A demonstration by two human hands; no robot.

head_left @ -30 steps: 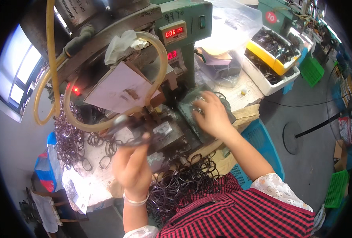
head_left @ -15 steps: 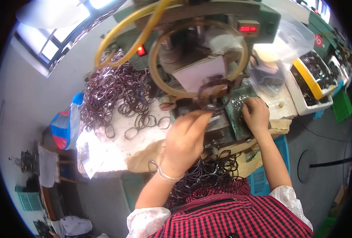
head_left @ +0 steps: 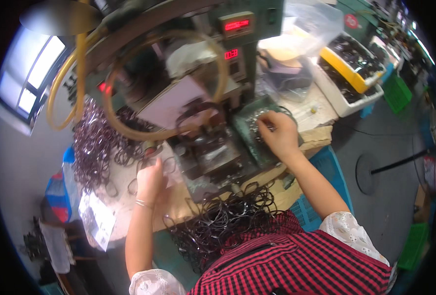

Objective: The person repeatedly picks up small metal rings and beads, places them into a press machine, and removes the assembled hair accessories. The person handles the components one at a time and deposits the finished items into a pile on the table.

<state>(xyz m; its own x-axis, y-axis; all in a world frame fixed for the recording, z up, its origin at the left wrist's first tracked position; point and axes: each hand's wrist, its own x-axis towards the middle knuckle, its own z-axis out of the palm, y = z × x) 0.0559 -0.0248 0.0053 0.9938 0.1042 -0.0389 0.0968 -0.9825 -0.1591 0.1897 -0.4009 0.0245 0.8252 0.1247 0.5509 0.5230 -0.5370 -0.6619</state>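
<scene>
at the press (head_left: 250, 54), hands (head_left: 150, 181) released the ring (head_left: 191, 112)

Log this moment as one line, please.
Left hand: near round knob; Right hand: over green tray; Dark ring: at machine; Ring heap: left of machine

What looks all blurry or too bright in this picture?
In the head view, the upper red display is smeared, perhaps by head movement; in the head view, the window glares white; the head view's fisheye edges curve into black.
</scene>
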